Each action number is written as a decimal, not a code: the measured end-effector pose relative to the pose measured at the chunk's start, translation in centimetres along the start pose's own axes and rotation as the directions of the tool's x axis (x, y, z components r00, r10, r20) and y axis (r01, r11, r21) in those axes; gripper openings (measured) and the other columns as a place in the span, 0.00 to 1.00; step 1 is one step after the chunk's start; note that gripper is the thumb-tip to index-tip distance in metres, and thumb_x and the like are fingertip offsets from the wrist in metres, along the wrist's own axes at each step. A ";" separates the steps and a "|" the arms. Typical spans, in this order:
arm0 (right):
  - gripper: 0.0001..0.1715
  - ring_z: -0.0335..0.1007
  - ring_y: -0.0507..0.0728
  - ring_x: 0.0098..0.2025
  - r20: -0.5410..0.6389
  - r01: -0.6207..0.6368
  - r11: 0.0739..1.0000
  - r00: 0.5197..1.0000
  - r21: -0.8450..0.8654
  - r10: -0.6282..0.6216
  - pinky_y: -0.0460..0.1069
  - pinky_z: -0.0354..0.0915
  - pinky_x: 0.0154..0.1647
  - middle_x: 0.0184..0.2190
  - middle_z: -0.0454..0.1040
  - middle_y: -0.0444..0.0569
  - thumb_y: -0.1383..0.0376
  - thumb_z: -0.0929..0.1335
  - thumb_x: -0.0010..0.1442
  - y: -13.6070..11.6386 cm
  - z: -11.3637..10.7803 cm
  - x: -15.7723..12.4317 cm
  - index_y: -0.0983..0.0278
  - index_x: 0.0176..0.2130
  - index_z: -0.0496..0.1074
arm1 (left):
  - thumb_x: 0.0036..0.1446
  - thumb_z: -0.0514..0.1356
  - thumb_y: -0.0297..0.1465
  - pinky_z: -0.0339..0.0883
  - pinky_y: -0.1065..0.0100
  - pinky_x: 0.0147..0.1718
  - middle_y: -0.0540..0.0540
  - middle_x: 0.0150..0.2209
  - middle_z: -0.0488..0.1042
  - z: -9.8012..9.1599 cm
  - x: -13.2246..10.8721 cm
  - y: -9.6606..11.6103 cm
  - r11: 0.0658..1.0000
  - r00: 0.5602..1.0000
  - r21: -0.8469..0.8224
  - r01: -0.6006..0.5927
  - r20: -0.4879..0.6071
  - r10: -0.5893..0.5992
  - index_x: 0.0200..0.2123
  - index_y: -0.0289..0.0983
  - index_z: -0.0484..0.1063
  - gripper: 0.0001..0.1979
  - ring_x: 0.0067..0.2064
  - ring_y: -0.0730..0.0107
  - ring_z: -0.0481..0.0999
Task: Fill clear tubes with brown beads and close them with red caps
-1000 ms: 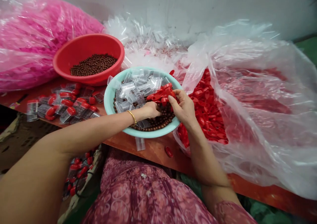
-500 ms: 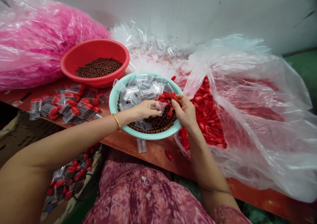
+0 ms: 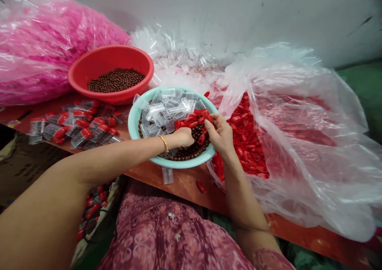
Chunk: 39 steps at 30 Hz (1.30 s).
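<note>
A light blue basin (image 3: 205,158) holds brown beads (image 3: 186,154), clear plastic cases (image 3: 159,111) and red caps (image 3: 191,121). My left hand (image 3: 183,137) is closed and lowered into the beads. The clear case it held a moment earlier is now hidden by the fingers. Over the basin's right rim, my right hand (image 3: 221,133) is closed, with a red cap (image 3: 208,117) pinched between thumb and fingers. More red caps lie just left of its fingertips.
Behind to the left stands a red basin (image 3: 74,79) of brown beads. Capped cases (image 3: 86,133) lie in front of it. An open bag of red caps (image 3: 247,142) spreads at right; a pink-filled bag (image 3: 59,43) bulges at far left. A loose cap (image 3: 201,186) lies near the table edge.
My left hand has moved down into the beads, and the clear case at its fingertips has gone out of sight. My right hand keeps its pinch at the rim. The view has shifted slightly.
</note>
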State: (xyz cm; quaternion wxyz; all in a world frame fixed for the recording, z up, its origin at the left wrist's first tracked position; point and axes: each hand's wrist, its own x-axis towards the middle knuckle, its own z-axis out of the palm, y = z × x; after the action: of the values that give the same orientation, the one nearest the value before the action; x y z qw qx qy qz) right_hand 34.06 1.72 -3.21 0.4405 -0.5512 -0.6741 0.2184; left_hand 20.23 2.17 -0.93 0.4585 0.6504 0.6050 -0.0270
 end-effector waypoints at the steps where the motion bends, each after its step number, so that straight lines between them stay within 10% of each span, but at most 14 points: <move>1: 0.16 0.66 0.54 0.32 -0.003 0.007 1.000 1.000 0.004 -0.007 0.50 0.63 0.38 0.34 0.73 0.46 0.54 0.64 0.58 0.1 0.0 0.0 0.62 0.41 0.68 | 0.55 0.55 0.29 0.68 0.70 0.24 0.39 0.29 0.75 0.2 0.2 -0.1 0.999 0.999 -0.040 -0.014 -0.031 0.013 0.40 0.27 0.71 0.13 0.25 0.68 0.73; 8: 0.14 0.68 0.55 0.36 -0.023 0.013 0.996 1.000 0.089 -0.011 0.51 0.64 0.40 0.35 0.73 0.47 0.56 0.63 0.59 0.5 0.2 0.1 0.62 0.40 0.68 | 0.58 0.56 0.28 0.63 0.79 0.26 0.49 0.32 0.71 -0.4 -0.3 -1.6 0.739 0.974 -0.639 -0.215 -0.088 0.207 0.41 0.33 0.65 0.08 0.26 0.82 0.68; 21: 0.13 0.70 0.55 0.36 -0.025 -0.005 0.974 1.000 0.225 0.011 0.51 0.65 0.41 0.34 0.74 0.47 0.56 0.65 0.59 0.2 0.4 0.0 0.63 0.39 0.67 | 0.51 0.61 0.23 0.66 0.67 0.47 0.44 0.42 0.74 -2.4 -4.4 -4.3 0.382 0.890 -0.867 -0.318 -0.134 0.436 0.43 0.32 0.68 0.15 0.40 0.75 0.75; 30: 0.14 0.71 0.55 0.34 0.004 -0.050 0.946 0.999 0.320 0.052 0.52 0.67 0.39 0.32 0.74 0.46 0.55 0.66 0.55 -1.7 -0.1 -0.4 0.61 0.38 0.67 | 0.48 0.60 0.19 0.67 0.70 0.41 0.49 0.35 0.74 -1.0 -5.4 -5.8 0.472 0.900 -0.780 -0.411 -0.264 0.347 0.40 0.31 0.69 0.13 0.32 0.78 0.72; 39: 0.09 0.72 0.55 0.31 0.389 -0.021 0.934 0.912 0.358 -0.129 0.51 0.70 0.34 0.29 0.75 0.45 0.61 0.69 0.49 -6.4 0.4 -0.2 0.61 0.33 0.71 | 0.48 0.58 0.18 0.64 0.70 0.45 0.49 0.36 0.73 -0.8 -5.6 -5.9 0.525 0.877 -0.704 -0.478 -0.345 0.336 0.37 0.31 0.67 0.11 0.39 0.74 0.72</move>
State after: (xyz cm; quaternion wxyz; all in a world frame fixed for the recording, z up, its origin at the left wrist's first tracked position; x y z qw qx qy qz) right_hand 30.22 -0.25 1.52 0.3889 -0.3863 -0.7154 0.4332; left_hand 13.54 -2.44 -0.47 0.6326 0.5131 0.4234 0.3966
